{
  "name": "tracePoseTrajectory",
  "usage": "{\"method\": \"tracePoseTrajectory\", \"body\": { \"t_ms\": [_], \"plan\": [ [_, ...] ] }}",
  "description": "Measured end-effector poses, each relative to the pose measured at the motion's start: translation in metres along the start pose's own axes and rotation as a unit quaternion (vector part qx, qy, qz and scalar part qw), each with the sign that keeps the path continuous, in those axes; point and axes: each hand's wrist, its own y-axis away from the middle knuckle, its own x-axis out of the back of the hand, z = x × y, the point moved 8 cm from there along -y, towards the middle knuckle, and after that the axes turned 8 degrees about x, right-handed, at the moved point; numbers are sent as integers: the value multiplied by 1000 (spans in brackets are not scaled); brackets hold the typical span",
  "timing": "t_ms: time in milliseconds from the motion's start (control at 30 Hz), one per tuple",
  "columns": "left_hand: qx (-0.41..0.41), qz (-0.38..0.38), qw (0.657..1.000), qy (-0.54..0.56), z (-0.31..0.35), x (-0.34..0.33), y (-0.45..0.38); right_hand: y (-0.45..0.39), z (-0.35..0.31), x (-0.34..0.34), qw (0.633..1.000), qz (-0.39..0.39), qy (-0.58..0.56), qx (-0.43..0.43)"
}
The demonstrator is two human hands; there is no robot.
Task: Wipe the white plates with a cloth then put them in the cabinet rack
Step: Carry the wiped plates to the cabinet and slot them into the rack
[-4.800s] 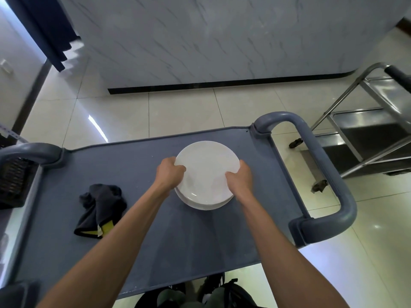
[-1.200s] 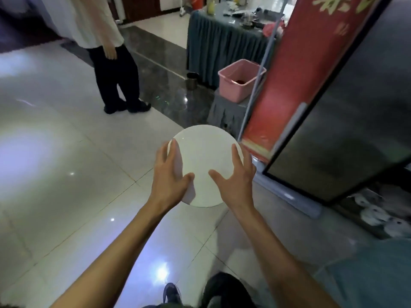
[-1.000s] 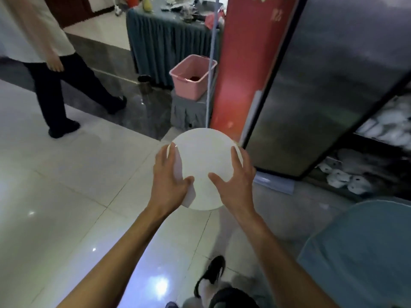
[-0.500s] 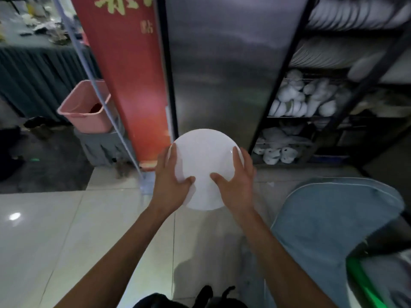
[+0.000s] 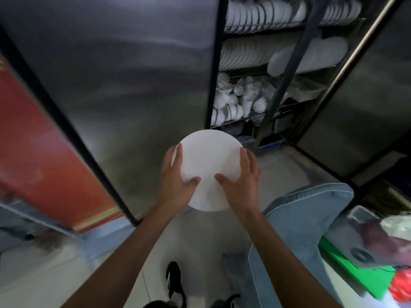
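One white plate [image 5: 209,172] visible, possibly a stack, can't tell; floating mid-frame. Left hand [image 5: 176,183] gripping its 9 o'clock edge, right hand [image 5: 241,182] its 3 o'clock edge, thumbs on top. Open cabinet rack [image 5: 266,70] sitting at 1 o'clock.

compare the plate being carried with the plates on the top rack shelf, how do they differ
The carried plate is held by the left hand and right hand, face toward the camera; the racked plates stand on edge in a row. It is outside the cabinet; they are stored inside. Both are white.

Bare forearms [image 5: 124,258], black-and-white shoes [image 5: 175,283]
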Motion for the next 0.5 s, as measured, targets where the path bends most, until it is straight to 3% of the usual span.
{"method": "tracePoseTrajectory", "body": {
  "t_ms": [500],
  "plan": [
    [-95, -133, 986, 21, 46, -83, -180, -124, 42, 5, 986, 128, 35, -96]
  ]
}}
